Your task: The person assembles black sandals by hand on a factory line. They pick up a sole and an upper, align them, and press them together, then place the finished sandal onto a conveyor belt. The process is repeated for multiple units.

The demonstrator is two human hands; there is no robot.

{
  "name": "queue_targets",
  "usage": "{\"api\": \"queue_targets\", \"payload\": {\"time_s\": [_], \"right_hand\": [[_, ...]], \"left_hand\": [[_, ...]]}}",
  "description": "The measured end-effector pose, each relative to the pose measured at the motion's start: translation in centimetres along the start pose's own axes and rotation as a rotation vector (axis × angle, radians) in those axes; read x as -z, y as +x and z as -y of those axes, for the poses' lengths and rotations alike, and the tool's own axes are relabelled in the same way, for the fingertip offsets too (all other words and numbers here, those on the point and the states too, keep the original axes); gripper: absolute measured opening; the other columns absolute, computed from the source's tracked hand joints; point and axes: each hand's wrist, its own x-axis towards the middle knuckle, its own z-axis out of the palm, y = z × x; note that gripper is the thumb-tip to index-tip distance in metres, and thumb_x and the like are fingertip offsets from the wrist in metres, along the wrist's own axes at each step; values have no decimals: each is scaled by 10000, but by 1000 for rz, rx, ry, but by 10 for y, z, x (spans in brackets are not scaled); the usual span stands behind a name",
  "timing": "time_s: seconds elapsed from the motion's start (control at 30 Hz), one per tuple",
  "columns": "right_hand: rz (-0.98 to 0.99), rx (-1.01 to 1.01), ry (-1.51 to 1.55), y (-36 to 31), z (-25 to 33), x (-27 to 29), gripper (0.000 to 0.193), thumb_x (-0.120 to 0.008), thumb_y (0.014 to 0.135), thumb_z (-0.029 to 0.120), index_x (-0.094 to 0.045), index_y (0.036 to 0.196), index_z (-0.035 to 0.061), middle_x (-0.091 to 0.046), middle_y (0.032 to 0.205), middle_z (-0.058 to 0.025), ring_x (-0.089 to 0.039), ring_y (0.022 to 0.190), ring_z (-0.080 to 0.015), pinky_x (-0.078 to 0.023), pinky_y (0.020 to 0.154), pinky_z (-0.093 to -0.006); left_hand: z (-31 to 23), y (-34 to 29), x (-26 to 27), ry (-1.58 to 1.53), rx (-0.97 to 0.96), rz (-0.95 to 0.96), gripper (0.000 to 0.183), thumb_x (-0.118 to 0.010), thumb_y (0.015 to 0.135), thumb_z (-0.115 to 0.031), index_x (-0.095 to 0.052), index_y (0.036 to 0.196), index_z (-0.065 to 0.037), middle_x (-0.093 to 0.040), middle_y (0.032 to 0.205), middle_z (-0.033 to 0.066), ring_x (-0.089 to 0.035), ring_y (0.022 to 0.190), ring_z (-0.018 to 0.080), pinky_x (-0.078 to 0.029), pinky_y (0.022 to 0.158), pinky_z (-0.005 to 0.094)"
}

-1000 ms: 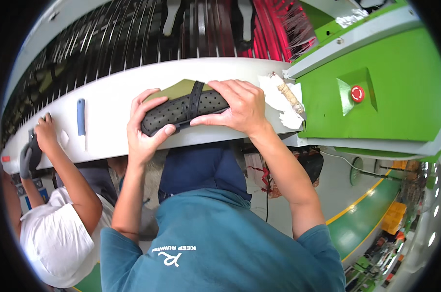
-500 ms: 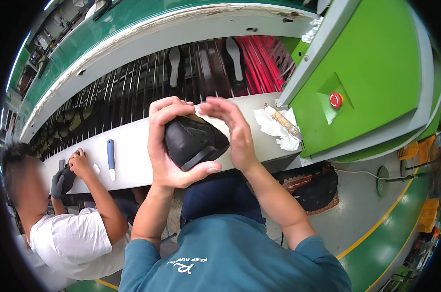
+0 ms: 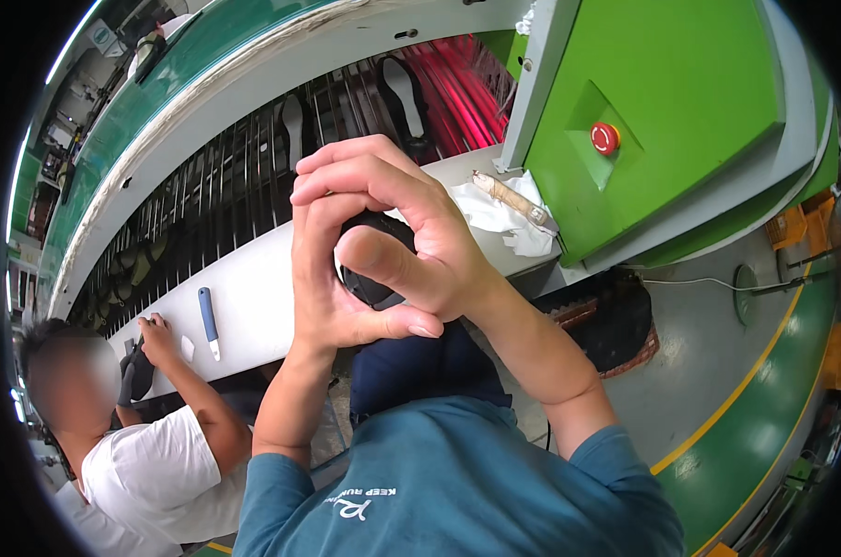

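Both my hands are wrapped round a black shoe point(image 3: 383, 223), held above the near edge of the white ledge, and they hide most of it. My left hand point(image 3: 316, 288) cups its left side, with the thumb pointing right beneath it. My right hand point(image 3: 430, 223) reaches over the top, its fingers lying across those of my left hand and its thumb in front of the shoe. Beyond my hands, two black soles with grey middles, a left sole point(image 3: 295, 125) and a right sole point(image 3: 403, 97), lie on the metal rods of the machine.
A blue-handled tool point(image 3: 207, 316) lies on the white ledge point(image 3: 253, 283). At right, a wrapped stick point(image 3: 511, 197) rests on white paper beside the green machine housing point(image 3: 680, 130) with its red button point(image 3: 604, 138). A co-worker point(image 3: 170, 455) at left handles a dark piece.
My right hand has come from beside the shoe to close over it, covering much of it. The view has shifted, so the machine appears further left.
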Motion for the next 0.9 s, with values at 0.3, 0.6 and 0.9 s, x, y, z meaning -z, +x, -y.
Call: {"api": "queue_targets", "payload": {"time_s": [0.3,0.6,0.9], "right_hand": [[-27,-77,-80,0,13,10,585,-716,1041,590,-747,1182,23,-694,1366,-195,-683,1237,-271,-525,1063,-430],[-139,-270,223,-7,-11,0,696,-333,1203,594,-592,1455,-2,-614,1511,-182,-592,1415,-282,-398,1249,-429],[-231,-528,-21,-96,-59,21,491,-430,1219,396,-645,1395,-9,-690,1372,-130,-640,1329,-234,-453,1190,-389]], "left_hand": [[4,18,3,32,-125,77,1100,-1047,521,-718,-659,1270,-11,-644,1241,122,-610,1223,299,-506,1045,457],[11,31,16,60,-155,24,939,-1090,560,-529,-669,1233,-26,-651,1221,144,-628,1225,302,-545,1014,461],[9,16,61,122,11,14,876,-1093,615,-269,-666,1339,-24,-692,1342,163,-703,1262,308,-560,1089,433]]}}
